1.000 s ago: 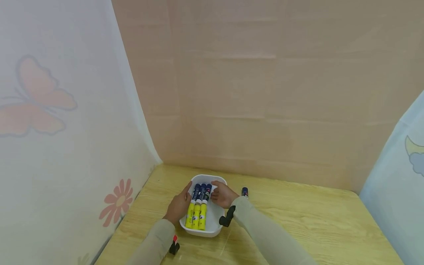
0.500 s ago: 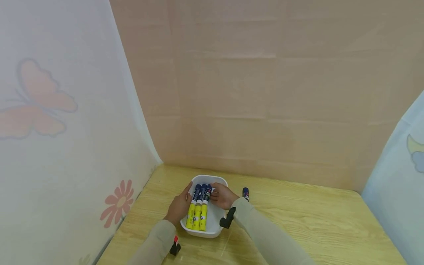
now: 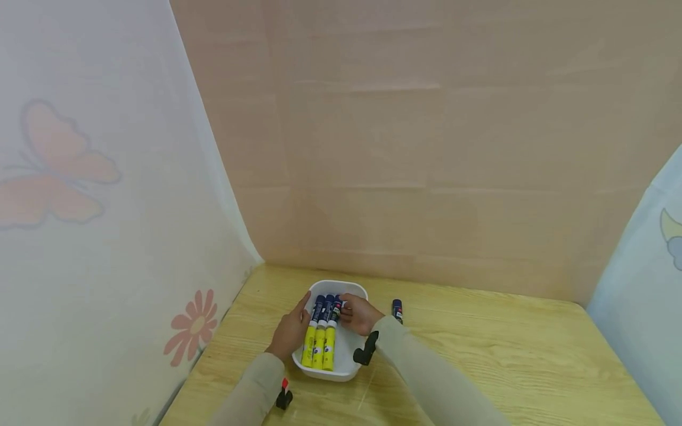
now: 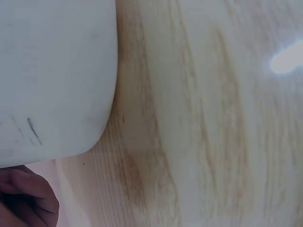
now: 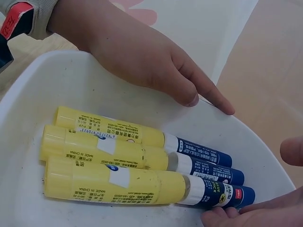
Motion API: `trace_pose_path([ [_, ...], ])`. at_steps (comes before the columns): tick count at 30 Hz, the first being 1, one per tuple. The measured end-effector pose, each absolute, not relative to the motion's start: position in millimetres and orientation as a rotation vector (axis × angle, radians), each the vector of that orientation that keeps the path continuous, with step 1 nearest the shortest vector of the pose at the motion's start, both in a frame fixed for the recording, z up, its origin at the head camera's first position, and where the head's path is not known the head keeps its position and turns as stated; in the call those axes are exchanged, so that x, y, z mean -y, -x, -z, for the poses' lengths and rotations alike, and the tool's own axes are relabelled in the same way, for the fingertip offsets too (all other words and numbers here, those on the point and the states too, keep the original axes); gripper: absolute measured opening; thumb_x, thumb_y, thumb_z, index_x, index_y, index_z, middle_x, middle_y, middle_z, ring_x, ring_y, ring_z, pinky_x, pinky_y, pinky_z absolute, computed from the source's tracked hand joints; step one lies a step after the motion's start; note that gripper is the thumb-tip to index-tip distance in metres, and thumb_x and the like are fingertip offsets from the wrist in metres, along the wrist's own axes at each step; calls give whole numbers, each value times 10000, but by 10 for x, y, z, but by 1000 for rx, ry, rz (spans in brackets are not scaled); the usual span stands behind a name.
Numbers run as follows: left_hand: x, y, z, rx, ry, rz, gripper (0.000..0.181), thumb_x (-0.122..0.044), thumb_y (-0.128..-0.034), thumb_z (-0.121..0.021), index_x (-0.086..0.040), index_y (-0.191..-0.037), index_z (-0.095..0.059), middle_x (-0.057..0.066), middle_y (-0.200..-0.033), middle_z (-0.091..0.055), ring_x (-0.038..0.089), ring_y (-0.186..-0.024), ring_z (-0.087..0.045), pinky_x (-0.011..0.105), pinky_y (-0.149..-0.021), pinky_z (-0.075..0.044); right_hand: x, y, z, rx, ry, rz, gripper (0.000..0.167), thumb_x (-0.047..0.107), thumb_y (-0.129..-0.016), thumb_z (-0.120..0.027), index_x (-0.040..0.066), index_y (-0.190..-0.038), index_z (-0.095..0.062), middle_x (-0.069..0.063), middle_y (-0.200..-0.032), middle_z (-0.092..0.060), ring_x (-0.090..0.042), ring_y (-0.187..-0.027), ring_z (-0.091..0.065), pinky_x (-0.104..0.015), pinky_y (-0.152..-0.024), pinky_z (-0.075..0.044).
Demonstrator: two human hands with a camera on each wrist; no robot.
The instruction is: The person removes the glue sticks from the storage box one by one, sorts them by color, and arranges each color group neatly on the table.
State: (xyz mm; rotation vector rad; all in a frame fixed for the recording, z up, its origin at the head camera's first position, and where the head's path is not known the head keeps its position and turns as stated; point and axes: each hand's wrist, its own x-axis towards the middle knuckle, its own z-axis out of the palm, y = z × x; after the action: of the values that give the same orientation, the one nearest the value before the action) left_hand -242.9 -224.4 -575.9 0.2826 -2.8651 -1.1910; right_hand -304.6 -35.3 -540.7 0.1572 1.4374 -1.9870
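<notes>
A white plastic tray (image 3: pixel 348 349) stands on the table in the head view. Three glue sticks with yellow barrels and dark blue ends lie side by side in it, the rightmost glue stick (image 5: pixel 113 182) nearest my right hand. My left hand (image 3: pixel 289 331) grips the tray's left wall, its thumb over the rim and curled fingers (image 4: pixel 33 191) below the tray in the left wrist view. Inside the tray, my right hand (image 3: pixel 359 313) touches the blue end of the rightmost stick with its fingers. Its thumb (image 5: pixel 292 151) stands apart from the stick in the right wrist view.
Another blue-ended glue stick (image 3: pixel 397 309) lies on the wooden table (image 3: pixel 495 349) right of the tray, its lower part hidden by my right sleeve. A brown backdrop (image 3: pixel 426 177) rises behind the table, with white printed cloths on both sides.
The head view has shifted slightly. My right thumb has edged left over the rightmost glue stick's blue end. My left hand keeps its grip on the tray.
</notes>
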Motion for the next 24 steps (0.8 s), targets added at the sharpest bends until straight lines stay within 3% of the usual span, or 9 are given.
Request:
trace_pose_path([
  [7,2232,2439,5773,2856,-281,1186,534,-280,-1032,-412,-356,-1541,-273,26,-607,-430,139,-478,-393,317,-503,-395,398,3088,5463,-1463,-211,2018,392,210,-992,-498,-53,-1234,-337,-136,-1073,-359,-251,-977,-386,-415,-970,-341],
  [13,2219,2443,5805,2874,-266,1110,531,-290,-1028,-410,-346,-1540,-281,19,-598,-445,140,-478,-397,318,-486,-384,413,3102,5494,-1483,-219,2035,264,165,-1001,-476,-32,-1165,-412,-65,-923,-364,-187,-833,-383,-327,-819,-362],
  [24,2239,2433,5786,2866,-274,1097,526,-287,-1031,-409,-347,-1539,-285,18,-573,-428,137,-462,-382,314,-460,-363,449,3104,5447,-1485,-182,2018,164,123,-996,-460,-14,-1084,-478,-24,-833,-434,-155,-792,-420,-349,-861,-366],
])
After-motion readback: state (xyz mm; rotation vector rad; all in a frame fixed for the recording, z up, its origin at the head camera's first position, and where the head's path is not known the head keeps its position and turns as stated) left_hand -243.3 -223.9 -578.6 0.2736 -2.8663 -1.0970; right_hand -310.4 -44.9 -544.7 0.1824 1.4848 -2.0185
